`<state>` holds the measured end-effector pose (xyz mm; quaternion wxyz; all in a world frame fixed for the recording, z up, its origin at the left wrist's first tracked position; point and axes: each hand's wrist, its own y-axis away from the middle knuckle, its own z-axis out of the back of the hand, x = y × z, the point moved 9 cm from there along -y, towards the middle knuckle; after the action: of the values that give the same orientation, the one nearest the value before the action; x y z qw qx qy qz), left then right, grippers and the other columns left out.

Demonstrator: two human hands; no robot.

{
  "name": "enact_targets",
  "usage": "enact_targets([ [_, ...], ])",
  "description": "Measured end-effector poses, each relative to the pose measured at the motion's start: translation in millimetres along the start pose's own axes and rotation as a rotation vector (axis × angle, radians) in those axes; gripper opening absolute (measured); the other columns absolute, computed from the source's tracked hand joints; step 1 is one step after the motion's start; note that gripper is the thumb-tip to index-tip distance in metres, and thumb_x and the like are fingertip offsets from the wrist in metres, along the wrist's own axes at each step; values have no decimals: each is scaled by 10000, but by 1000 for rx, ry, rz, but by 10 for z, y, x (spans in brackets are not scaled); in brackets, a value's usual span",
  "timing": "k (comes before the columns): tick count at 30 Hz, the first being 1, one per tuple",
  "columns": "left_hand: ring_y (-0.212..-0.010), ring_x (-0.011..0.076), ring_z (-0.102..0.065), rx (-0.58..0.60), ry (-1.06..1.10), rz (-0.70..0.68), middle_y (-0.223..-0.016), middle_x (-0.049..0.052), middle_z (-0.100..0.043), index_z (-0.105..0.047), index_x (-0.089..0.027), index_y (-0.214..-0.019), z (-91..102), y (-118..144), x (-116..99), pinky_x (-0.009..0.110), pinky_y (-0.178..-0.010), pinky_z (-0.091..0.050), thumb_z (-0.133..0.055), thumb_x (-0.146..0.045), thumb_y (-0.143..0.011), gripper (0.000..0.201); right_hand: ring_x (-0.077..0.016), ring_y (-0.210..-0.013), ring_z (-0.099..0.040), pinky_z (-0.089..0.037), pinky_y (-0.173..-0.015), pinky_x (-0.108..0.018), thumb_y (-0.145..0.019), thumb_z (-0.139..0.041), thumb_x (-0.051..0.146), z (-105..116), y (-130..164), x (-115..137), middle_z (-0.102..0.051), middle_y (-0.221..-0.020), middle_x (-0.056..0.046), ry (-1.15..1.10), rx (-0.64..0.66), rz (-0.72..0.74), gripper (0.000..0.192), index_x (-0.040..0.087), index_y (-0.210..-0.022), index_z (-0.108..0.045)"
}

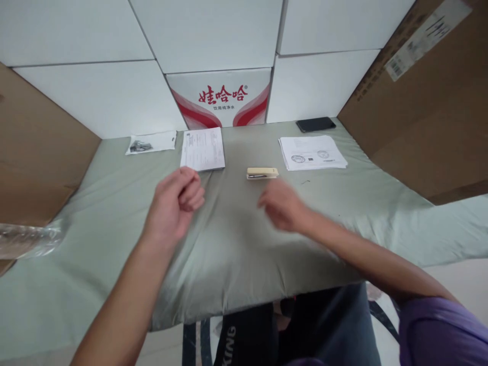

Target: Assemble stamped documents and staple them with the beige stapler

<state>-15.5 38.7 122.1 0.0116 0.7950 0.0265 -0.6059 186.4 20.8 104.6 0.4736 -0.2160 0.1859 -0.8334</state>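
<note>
Beyond the fisted left hand (176, 202) and a right hand (282, 204) too blurred to judge lie an oblong cream stapler (262, 172) and "娃哈哈" carton (224, 99).

Black phone (316, 124) lies flat at back right of the green cloth (114, 203). White boxes (217, 35) stacked along the back, lower middle one with red lettering. Left carton (38, 137) and right carton (427, 132) are brown; right one's labeled.

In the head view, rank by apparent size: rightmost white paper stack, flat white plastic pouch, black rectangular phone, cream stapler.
1. Paper stack
2. Plastic pouch
Smallest: phone and stapler, too alike to rank; stapler nearer.
</note>
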Motion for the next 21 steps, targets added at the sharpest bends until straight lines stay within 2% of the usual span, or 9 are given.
enact_targets([
  [1, -451, 79, -184, -22, -151, -62, -514, -88, -241, -569, -199, -728, 86, -166, -109, 246, -461, -159, -674, -371, -873, 248, -213, -802, -573, -412, -779, -379, -950, -396, 231, -244, -25, 505, -627, -843, -64, -95, 124, 246, 220, 225, -841, -587],
  [3, -528, 103, -356, -65, -648, -211, -577, -49, -409, -642, -196, -808, 235, -549, -227, 249, -527, -253, -714, -341, -844, 167, -194, -734, -557, -378, -705, -374, -940, -494, 241, -574, 42, 1290, -630, -808, -37, -221, 208, 579, 169, 211, -807, -594],
  [4, -604, 127, -437, -52, -892, -226, -647, -23, -501, -674, -198, -863, 284, -757, -164, 260, -580, -311, -754, -344, -810, 175, -192, -727, -569, -371, -690, -378, -938, -520, 243, -721, 86, 1564, -647, -829, -30, -259, 236, 671, 137, 209, -853, -621],
  [6, -799, 187, -547, 65, -1225, -223, -858, 30, -620, -713, -202, -1001, 336, -1132, 112, 294, -713, -395, -805, -362, -758, 305, -182, -688, -582, -358, -650, -375, -922, -546, 245, -958, 156, 1911, -672, -838, -26, -343, 285, 758, 125, 204, -905, -662],
  [8, -951, 234, -577, 191, -1356, -184, -1036, 71, -639, -719, -206, -1137, 388, -1383, 441, 323, -817, -426, -830, -427, -728, 478, -191, -720, -611, -367, -639, -373, -902, -572, 262, -1103, 203, 2043, -690, -859, -34, -400, 316, 774, 133, 201, -928, -688],
  [11, -992, 248, -586, 233, -1372, -104, -1134, 81, -641, -678, -244, -1289, 492, -1540, 754, 343, -882, -436, -809, -516, -737, 630, -207, -779, -623, -381, -632, -369, -888, -602, 297, -1165, 237, 2012, -700, -879, -43, -439, 336, 758, 156, 201, -952, -706],
  [16, -946, 230, -575, 228, -1277, -107, -1117, 70, -674, -702, -250, -1275, 562, -1568, 818, 335, -867, -430, -812, -526, -729, 622, -199, -784, -615, -387, -627, -362, -910, -562, 271, -1162, 225, 1934, -708, -883, -39, -469, 364, 751, 171, 199, -948, -712],
  [21, -836, 197, -539, 243, -1244, -104, -934, 36, -620, -724, -259, -1269, 625, -1622, 833, 318, -805, -411, -798, -547, -733, 613, -200, -788, -614, -390, -629, -360, -890, -602, 272, -1198, 213, 1964, -704, -888, -40, -483, 381, 751, 127, 207, -925, -704],
])
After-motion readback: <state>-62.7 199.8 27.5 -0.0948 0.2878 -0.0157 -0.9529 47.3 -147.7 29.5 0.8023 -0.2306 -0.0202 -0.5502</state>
